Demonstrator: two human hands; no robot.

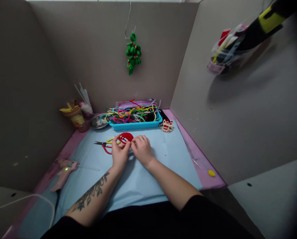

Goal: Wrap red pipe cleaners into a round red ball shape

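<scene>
A round red fuzzy piece (126, 136), apparently bent from pipe cleaners, is held up between my two hands over the blue cloth. My left hand (119, 152) grips its left and lower edge with closed fingers. At its lower right edge, the fingertips of my right hand (141, 149) are pinched together, touching the piece. What exactly lies between those fingertips is partly hidden. Just left of my left hand lies a pair of scissors (104, 144) with dark blades and red and yellow handles, partly covered by that hand.
Behind my hands stands a blue tray (135, 126) heaped with colourful pipe cleaners. A metal bowl (98, 122) and cups (80, 122) are at the back left. A pink glue gun (65, 174) lies left. A beige-and-red craft piece (166, 126) sits right of the tray. Grey panels enclose three sides.
</scene>
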